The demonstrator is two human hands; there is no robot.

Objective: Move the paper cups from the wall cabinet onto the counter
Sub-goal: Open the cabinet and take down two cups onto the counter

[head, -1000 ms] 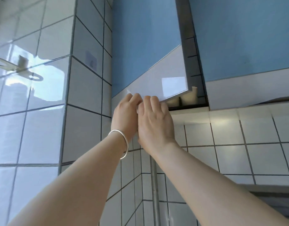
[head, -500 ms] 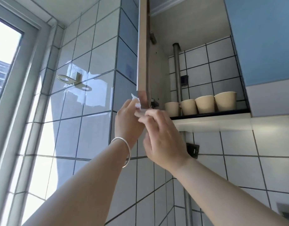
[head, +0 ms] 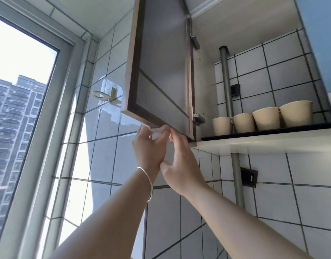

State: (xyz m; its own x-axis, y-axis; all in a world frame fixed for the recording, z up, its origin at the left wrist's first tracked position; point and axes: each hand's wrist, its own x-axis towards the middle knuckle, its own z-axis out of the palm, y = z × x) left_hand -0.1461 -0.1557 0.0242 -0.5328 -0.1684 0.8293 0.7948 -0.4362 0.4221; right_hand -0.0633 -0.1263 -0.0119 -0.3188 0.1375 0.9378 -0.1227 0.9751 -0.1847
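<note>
Several beige paper cups [head: 263, 120] stand in a row on the dark shelf [head: 291, 128] inside the wall cabinet, right of a grey pipe. The cabinet door [head: 161, 62] hangs swung open to the left. My left hand [head: 148, 148], with a silver bangle on its wrist, pinches a crumpled white scrap of film [head: 157, 132] at the door's bottom edge. My right hand [head: 181, 161] reaches up beside it, its fingertips touching the same edge and its thumb spread. Both hands are well left of the cups.
A window [head: 21, 109] fills the left side. A plastic wall hook [head: 105, 96] sticks out from the tiled wall behind the door. A vertical grey pipe [head: 225, 81] runs through the cabinet and below it. Dark brackets [head: 248, 177] clamp it to the tiles.
The cabinet door has swung from nearly closed to wide open on the left, and the cups have come into view. Both hands stayed at the door's bottom edge.
</note>
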